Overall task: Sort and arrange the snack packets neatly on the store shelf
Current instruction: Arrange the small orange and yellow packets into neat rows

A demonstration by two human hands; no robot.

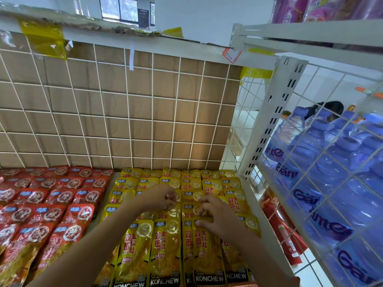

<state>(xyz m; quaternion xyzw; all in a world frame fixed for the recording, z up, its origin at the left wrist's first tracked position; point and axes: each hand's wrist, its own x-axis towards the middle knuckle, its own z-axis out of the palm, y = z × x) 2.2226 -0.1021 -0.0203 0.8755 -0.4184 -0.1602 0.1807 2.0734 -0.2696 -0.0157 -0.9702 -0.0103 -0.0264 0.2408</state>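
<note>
White wire-backed shelf (116, 175), brown cardboard (124, 110) behind it, carries red packets (51, 204) at 9 o'clock and yellow packets (165, 245) at 6 — water bottles (331, 162) fill the wire bay at 3. Left hand (159, 197) pinches a yellow packet's top; right hand (215, 216) lies bent-fingered on its neighbours — grip unclear.

ahead of you: white wire grid (128, 116) over brown cardboard (141, 104) backs shelf (267, 232). beyond it, white wall (207, 21) and window (119, 8) — daylight showing. on your right, slotted white upright (277, 125), wire side panel (342, 71).
</note>
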